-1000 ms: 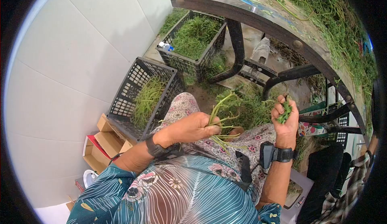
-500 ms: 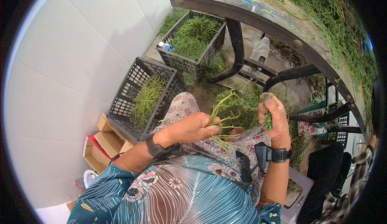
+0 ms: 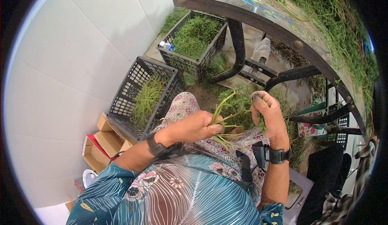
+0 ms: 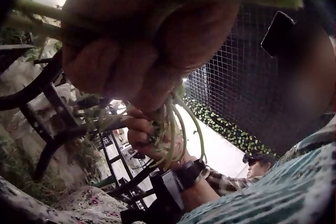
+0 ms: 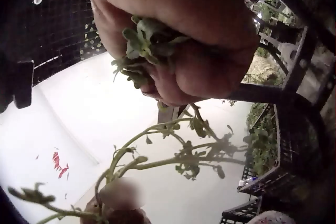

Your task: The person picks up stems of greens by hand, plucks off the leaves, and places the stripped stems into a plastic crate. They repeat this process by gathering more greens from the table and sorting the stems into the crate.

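In the head view my left hand (image 3: 196,126) grips a bunch of green plant stems (image 3: 220,109) over my lap, the stems fanning out past its fingers. Some stems (image 4: 170,129) hang below that fist in the left wrist view. To the right, my right hand (image 3: 268,113) is curled round plucked green leaves (image 5: 149,45), which poke out of the fist in the right wrist view. Its thumb and fingertips are close to the leafy ends of the bunch. Leafy sprigs (image 5: 184,161) stretch between both hands in that view.
A black crate (image 3: 117,108) with bare stems stands on the left, another crate (image 3: 198,66) of leafy greens behind it. A table (image 3: 279,20) heaped with greens (image 3: 343,30) curves across the upper right on black legs (image 3: 235,51). Cardboard boxes (image 3: 109,142) lie by the wall.
My right hand has moved left toward the stem bunch and turned, its fingertips now nearer the leafy ends. My left hand has stayed nearly still, gripping the stems.
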